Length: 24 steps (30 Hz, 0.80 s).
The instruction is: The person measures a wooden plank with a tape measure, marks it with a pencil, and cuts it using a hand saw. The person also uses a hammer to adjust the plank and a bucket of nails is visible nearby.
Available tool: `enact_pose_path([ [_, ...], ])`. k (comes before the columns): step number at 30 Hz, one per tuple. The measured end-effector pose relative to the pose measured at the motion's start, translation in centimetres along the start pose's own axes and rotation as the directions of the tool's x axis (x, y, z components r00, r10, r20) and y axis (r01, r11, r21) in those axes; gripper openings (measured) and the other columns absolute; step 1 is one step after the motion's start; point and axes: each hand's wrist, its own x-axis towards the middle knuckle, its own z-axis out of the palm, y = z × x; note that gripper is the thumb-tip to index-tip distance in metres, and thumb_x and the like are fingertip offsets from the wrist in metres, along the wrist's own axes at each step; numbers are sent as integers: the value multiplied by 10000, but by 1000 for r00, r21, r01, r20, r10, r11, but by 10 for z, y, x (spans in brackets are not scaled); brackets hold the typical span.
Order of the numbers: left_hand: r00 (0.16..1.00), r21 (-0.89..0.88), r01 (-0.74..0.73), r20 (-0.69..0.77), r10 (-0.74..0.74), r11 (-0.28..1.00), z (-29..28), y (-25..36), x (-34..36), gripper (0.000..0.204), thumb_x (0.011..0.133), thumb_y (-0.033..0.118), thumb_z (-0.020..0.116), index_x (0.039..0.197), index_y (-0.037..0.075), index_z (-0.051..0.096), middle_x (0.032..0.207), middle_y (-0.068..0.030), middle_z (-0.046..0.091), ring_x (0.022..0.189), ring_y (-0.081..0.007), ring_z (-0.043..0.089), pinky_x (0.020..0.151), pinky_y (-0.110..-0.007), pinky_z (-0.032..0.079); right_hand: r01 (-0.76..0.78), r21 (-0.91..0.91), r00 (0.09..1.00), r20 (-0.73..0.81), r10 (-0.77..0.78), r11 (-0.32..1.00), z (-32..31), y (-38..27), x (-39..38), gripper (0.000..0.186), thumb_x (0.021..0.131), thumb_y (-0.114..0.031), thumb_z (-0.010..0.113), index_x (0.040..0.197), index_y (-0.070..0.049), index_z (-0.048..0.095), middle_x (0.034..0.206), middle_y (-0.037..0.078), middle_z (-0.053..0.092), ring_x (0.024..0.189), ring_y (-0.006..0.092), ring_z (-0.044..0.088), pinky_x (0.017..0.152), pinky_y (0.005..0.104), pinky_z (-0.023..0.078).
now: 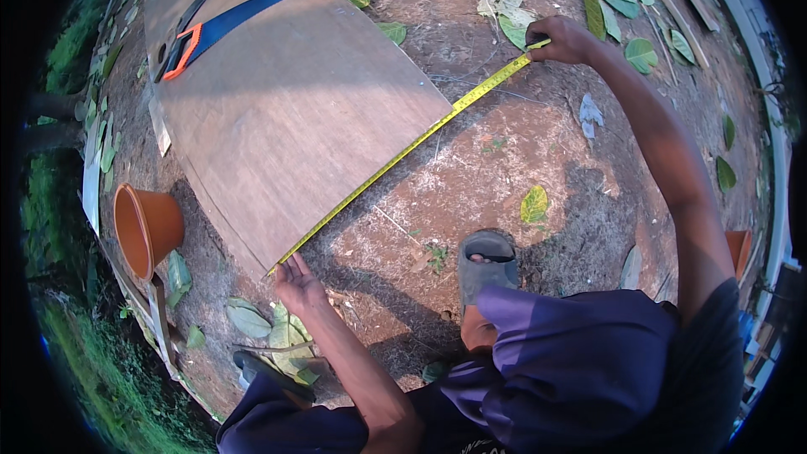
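Observation:
A yellow tape measure is stretched along the near edge of a brown plywood sheet. My left hand pinches the tape's end at the sheet's near left corner. Past the sheet's right corner, my right hand is closed around the dark tape case, which it mostly hides. The blade runs beyond the wood to that hand. On the far part of the sheet lies a handsaw with a blue blade and an orange and black handle.
An orange-brown plant pot lies tipped left of the sheet. Dry leaves are scattered over the bare soil. Wooden strips lie at the far right. My sandalled foot stands on the ground near the sheet.

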Motion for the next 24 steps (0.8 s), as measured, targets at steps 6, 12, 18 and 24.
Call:
enact_pose_path([
  [6,1000,-48,31,4,-30,998,-5,-2,6,244,1074,112,518,1165,-110,561,1222,-215,651,1210,-325,622,1101,-436,552,20,11,998,-51,-20,1000,2,3,-3,394,834,-388,779,1013,-43,708,972,147,729,936,328,697,841,443,539],
  [12,1000,-90,17,-4,-18,996,-6,-3,5,238,1069,114,536,1173,-97,571,1226,-214,656,1232,-323,616,1107,-434,543,6,27,998,-67,-4,1000,5,4,-3,394,826,-384,781,1005,-41,706,949,149,724,910,326,696,820,449,535],
  [18,1000,-90,9,-7,-10,996,-6,-3,5,243,1075,135,533,1172,-82,580,1234,-198,650,1237,-311,600,1109,-428,537,-37,-8,999,-39,37,999,5,-5,-4,372,848,-371,762,1030,-52,706,974,134,729,918,307,701,842,449,550],
  [24,1000,-72,7,3,-6,997,-7,-7,9,245,1079,148,528,1154,-80,581,1204,-186,656,1168,-294,618,1079,-417,551,-23,12,998,-54,23,1000,8,1,-7,385,857,-386,752,1061,-63,708,1001,139,731,946,312,705,856,454,552],
])
